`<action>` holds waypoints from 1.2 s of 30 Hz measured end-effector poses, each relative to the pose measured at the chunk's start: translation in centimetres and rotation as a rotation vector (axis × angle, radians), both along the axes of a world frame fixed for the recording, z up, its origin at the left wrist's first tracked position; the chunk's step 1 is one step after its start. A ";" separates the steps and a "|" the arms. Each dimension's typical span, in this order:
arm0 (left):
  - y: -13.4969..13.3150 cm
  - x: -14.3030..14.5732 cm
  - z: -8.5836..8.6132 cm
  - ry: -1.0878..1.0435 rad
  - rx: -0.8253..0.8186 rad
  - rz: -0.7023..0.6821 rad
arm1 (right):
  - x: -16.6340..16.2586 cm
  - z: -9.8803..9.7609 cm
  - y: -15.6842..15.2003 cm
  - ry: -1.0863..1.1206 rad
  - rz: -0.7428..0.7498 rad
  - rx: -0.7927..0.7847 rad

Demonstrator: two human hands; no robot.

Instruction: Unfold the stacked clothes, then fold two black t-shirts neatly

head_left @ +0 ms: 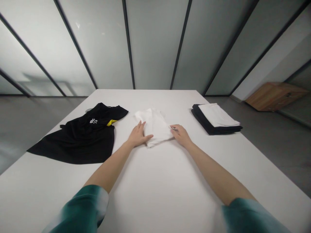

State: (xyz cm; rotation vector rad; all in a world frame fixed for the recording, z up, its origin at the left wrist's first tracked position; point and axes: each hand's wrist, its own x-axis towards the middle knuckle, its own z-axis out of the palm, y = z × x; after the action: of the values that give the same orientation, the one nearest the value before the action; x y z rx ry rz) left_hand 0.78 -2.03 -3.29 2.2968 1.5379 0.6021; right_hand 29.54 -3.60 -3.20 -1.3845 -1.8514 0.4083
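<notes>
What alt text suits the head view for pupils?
The left hand rests spread on a white cloth; the right hand touches its edge. On the white table, a black shirt lies left, a folded black and white stack right.

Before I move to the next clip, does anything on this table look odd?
Nothing looks spilled or damaged. The black garment at left looks untidily spread, a yellow patch showing, unlike the folded stack at right; the central white cloth has uneven edges.
</notes>
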 end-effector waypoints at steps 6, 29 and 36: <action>-0.9 0.2 0.5 0.168 -0.001 -0.150 | 0.5 -1.6 0.3 0.019 0.002 -0.081; -0.8 -0.3 1.0 0.253 0.019 -0.206 | -0.8 -0.6 -1.2 0.119 0.048 0.048; -1.0 -0.6 1.4 0.305 0.003 -0.225 | -0.8 -0.8 -1.0 0.273 -0.037 -0.054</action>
State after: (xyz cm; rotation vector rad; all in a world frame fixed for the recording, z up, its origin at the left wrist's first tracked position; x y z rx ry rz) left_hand 0.13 -3.04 -1.91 2.6106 1.3681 0.2026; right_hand 28.72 -4.59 -4.02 -1.3244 -1.6008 0.6006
